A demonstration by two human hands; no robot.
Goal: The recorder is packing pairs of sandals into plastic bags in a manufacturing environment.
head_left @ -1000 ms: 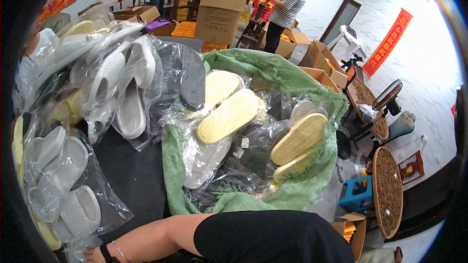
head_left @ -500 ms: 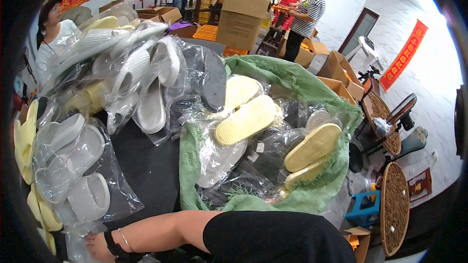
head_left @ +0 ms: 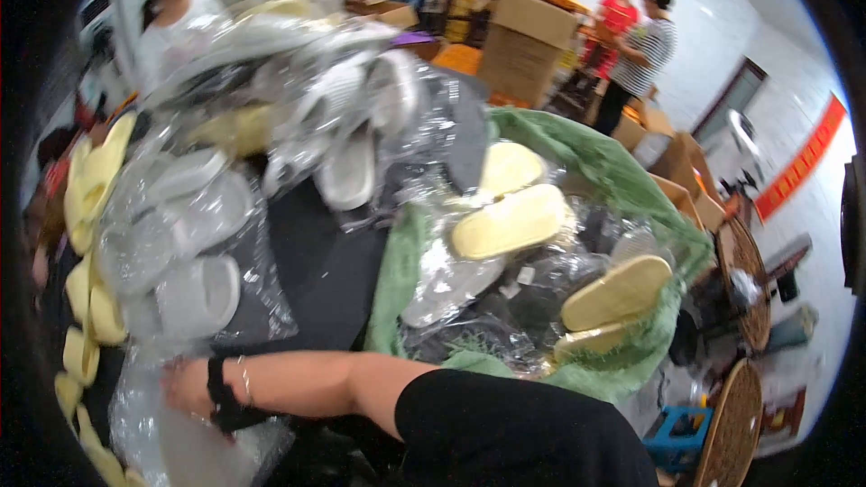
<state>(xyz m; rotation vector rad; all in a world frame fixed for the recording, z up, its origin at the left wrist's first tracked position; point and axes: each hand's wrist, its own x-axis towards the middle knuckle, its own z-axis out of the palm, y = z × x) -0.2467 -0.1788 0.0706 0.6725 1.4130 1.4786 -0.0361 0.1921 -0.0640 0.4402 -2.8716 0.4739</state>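
My right arm (head_left: 307, 386), in a black sleeve with a dark band and a bracelet at the wrist, reaches across to the left. Its hand (head_left: 188, 388) is over a stack of clear plastic bags (head_left: 185, 442) at the lower left; motion blurs its fingers, so their grip cannot be made out. Just beyond the hand lie bagged pale grey slippers (head_left: 198, 296). Along the left edge runs a row of pale yellow slippers (head_left: 95, 302). My left hand does not show.
A green woven sack (head_left: 595, 158) holds bagged yellow and grey slippers (head_left: 510, 221). Bagged white slippers (head_left: 347, 167) are heaped behind the black tabletop (head_left: 316, 280). Cardboard boxes (head_left: 528, 45), a blue stool (head_left: 677, 433) and round trays (head_left: 735, 424) stand around. Several people are farther back.
The view has swung left, so the scene sits farther right. My right hand stays by the plastic bags, more of which now show under it.
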